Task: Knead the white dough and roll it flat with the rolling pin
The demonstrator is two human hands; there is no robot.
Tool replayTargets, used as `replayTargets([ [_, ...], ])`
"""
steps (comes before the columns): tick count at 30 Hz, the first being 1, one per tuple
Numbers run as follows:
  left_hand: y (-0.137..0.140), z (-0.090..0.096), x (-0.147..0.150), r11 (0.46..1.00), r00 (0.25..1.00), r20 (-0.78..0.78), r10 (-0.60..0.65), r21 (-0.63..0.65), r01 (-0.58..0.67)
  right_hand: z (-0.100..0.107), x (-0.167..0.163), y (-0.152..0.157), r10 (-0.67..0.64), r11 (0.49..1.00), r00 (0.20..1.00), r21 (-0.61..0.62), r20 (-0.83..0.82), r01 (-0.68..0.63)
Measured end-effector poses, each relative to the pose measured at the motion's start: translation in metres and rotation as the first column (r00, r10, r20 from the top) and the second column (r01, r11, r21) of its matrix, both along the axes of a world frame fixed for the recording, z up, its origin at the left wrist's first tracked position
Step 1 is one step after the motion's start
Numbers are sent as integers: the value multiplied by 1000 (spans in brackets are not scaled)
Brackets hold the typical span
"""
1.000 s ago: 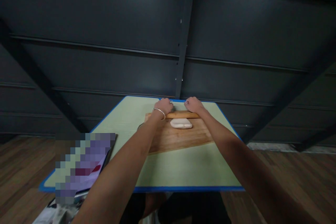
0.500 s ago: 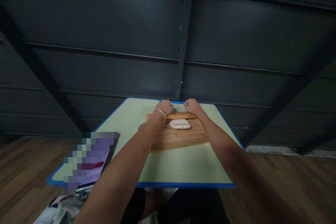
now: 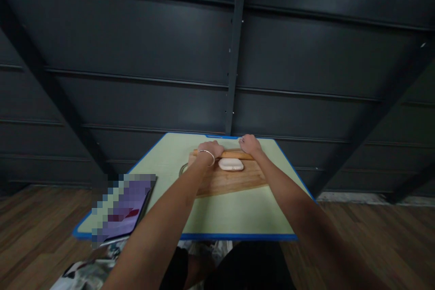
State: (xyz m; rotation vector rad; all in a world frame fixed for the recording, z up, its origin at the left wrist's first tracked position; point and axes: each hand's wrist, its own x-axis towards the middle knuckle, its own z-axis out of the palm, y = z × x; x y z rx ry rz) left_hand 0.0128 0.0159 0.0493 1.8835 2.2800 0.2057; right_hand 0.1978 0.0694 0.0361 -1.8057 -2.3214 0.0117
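Note:
A wooden rolling pin (image 3: 234,155) lies crosswise near the far edge of a wooden cutting board (image 3: 234,183). Over its left part rests my left hand (image 3: 211,147), fingers curled down and a bracelet at the wrist. My right hand (image 3: 249,143) is closed at the pin's right end, with its heel against the pin and its knuckles beyond it. On my side of the pin sits a small, pale, flattened piece of dough (image 3: 231,164). My hands and wrists hide both ends of the pin.
A pale green table (image 3: 238,215) with blue edging carries the board. At its left side lies a dark-edged tablet-like screen (image 3: 131,206), partly blurred out. A thin cord or loop (image 3: 182,169) shows left of the board. Dark metal panels (image 3: 163,108) stand behind the table.
Both hands have drawn slightly back toward me over the board, the left more clearly. A crease that showed along the dough is less visible now. My view has shifted a little.

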Motion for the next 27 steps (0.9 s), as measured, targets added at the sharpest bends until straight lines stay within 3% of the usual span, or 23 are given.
replayTargets([
  [16, -21, -6, 1, 994, 997, -75, -32, 99, 40, -1, -2, -1, -6, 999, 1000, -51, -17, 6],
  [27, -26, -5, 5, 991, 993, -116, -16, 133, 32, 4, -2, -8, 86, 991, 996, -104, 36, -82],
])
